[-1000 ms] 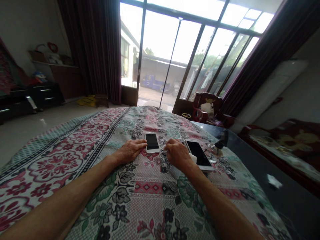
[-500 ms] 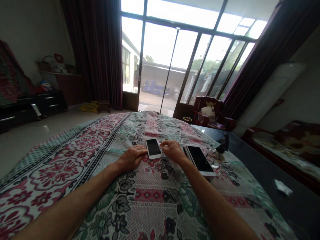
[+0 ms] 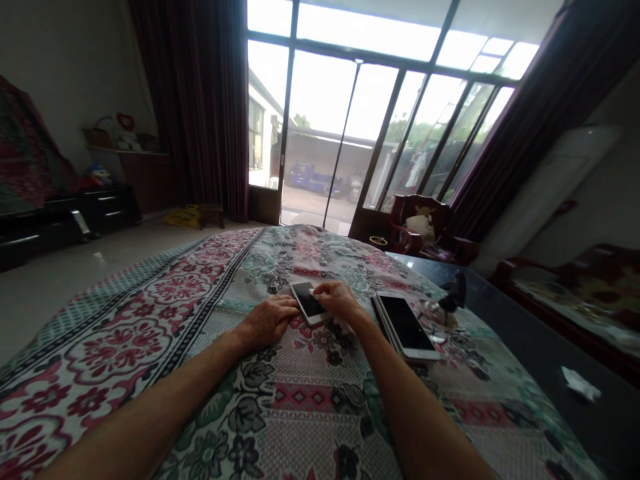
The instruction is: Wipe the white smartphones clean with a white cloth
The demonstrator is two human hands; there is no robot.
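A white smartphone (image 3: 306, 301) with a dark screen lies face up on the flowered tablecloth (image 3: 305, 363). My left hand (image 3: 273, 318) rests on the cloth, its fingers stretched toward the phone's left edge and seemingly touching it. Over the phone's right side is my right hand (image 3: 339, 301), its fingers pinched on a white tissue (image 3: 313, 292) against the screen. Part of the screen is hidden by that hand. To the right lies a larger white device with a black screen (image 3: 407, 327), on top of another flat item.
Beyond the larger device stands a clear, rounded object with a black top (image 3: 445, 310). A crumpled white paper (image 3: 580, 385) lies on the dark tabletop (image 3: 530, 353) at right. Wooden chairs (image 3: 423, 227) and glass doors (image 3: 320, 153) are farther back.
My right hand has moved left from beside the phone onto its screen, with the tissue now showing. The phone has turned slightly. The whole view has shifted a little.
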